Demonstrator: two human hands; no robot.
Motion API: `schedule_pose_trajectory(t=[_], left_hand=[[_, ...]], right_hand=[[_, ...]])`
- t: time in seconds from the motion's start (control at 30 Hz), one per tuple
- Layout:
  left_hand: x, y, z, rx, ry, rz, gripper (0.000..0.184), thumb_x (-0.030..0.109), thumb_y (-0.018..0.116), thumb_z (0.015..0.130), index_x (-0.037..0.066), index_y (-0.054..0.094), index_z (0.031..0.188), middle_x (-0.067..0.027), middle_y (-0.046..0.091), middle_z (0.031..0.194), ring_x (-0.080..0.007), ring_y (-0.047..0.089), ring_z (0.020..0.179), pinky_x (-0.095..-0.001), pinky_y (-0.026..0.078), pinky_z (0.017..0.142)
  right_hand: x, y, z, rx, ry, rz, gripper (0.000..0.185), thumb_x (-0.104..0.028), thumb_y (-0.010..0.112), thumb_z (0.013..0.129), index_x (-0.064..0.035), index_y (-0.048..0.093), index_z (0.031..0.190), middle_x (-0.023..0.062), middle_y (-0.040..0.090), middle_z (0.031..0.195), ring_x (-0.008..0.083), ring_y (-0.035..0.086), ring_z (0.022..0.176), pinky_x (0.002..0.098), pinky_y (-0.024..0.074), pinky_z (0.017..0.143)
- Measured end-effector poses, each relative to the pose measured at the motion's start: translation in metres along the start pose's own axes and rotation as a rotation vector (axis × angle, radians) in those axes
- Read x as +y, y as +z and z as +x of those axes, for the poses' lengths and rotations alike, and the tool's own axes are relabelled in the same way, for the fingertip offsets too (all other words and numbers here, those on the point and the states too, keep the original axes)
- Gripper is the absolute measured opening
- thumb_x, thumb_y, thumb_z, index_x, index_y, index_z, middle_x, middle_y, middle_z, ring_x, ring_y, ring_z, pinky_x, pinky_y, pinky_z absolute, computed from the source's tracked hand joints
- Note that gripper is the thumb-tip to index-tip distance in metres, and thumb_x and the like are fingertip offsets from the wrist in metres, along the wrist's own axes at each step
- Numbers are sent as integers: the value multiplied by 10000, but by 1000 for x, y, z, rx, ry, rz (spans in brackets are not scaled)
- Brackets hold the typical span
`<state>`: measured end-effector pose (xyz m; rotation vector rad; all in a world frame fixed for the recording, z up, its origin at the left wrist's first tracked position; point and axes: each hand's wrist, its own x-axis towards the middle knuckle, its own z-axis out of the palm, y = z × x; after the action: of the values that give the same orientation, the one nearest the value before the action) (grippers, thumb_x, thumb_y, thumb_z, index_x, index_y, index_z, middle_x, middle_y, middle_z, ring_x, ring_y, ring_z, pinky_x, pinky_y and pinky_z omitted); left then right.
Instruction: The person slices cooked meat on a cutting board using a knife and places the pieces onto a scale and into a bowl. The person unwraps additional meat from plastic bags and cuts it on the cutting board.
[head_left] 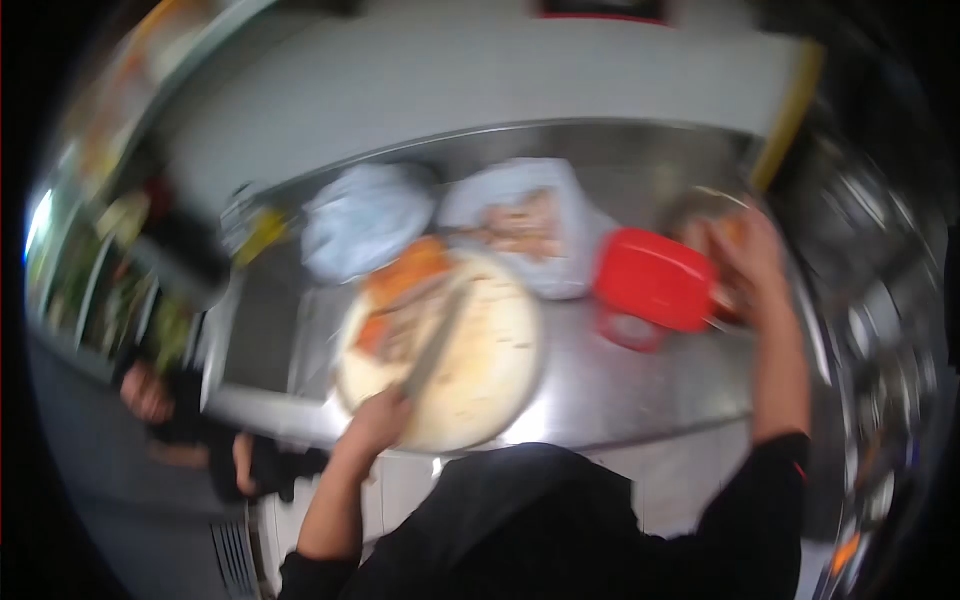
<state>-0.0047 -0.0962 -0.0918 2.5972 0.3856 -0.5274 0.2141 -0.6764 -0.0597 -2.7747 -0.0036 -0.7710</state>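
Note:
My left hand [378, 422] is closed round the handle of a large knife [437, 345]. Its blade lies over a round, pale cutting board [500, 370], beside sliced meat with an orange-brown crust [405, 280]. Small scraps are scattered on the board. On the right, my right hand [748, 250] is at a round metal bowl [690, 208], with something orange-brown by the fingers. Motion blur hides whether those fingers grip anything. Just left of this hand stands a red kitchen scale [655, 280] with a round dial on its front.
A white plastic bag with meat pieces [520, 225] lies behind the board, near a bunched plastic bag [365, 222]. All stand on a steel counter [590, 400] with a sink basin [262, 335] at left. Another person in dark clothes [205, 425] is at far left.

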Motion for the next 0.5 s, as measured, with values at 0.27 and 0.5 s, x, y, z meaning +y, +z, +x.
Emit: schedule_pose_trajectory(t=[0.27, 0.5], left_hand=[[-5, 15, -48, 244, 109, 84, 226, 299, 521, 1013, 75, 546, 1023, -227, 689, 838, -430, 680, 813, -534, 532, 720], [-69, -34, -121, -20, -123, -400, 254, 266, 566, 1027, 16, 572, 985, -84, 632, 706, -181, 662, 607, -339, 528, 584]], right_hand=[[-159, -38, -39, -47, -53, 524, 542, -181, 731, 892, 2, 567, 1376, 210, 565, 1407, 356, 560, 1285, 426, 462, 1070], [-292, 62, -136, -598, -593, 472, 769, -413, 826, 778, -23, 564, 1388, 258, 473, 1457, 417, 458, 1350, 466, 387, 1132]])
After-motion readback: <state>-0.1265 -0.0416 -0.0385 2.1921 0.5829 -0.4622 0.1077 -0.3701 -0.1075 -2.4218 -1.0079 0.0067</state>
